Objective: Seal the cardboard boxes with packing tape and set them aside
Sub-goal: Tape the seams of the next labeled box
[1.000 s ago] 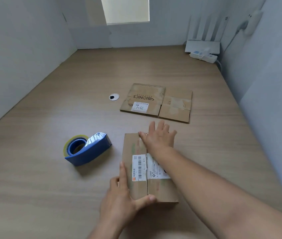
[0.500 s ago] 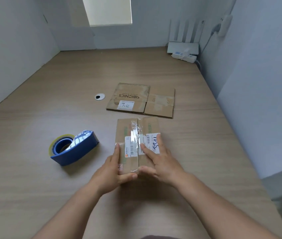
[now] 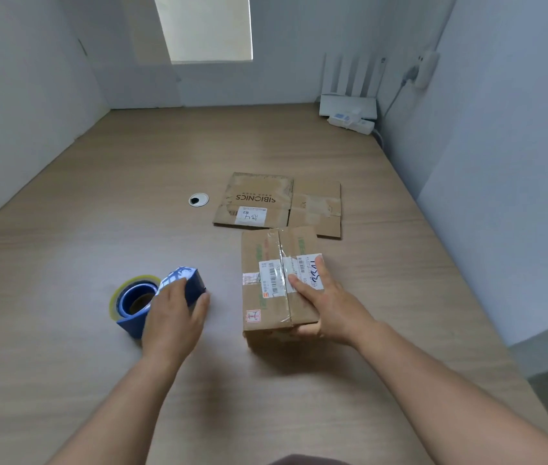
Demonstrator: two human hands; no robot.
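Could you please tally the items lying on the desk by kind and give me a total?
sealed cardboard box: 1
flattened cardboard boxes: 2, as far as the view shows
blue tape dispenser: 1
white router: 1
power strip: 1
Total: 6
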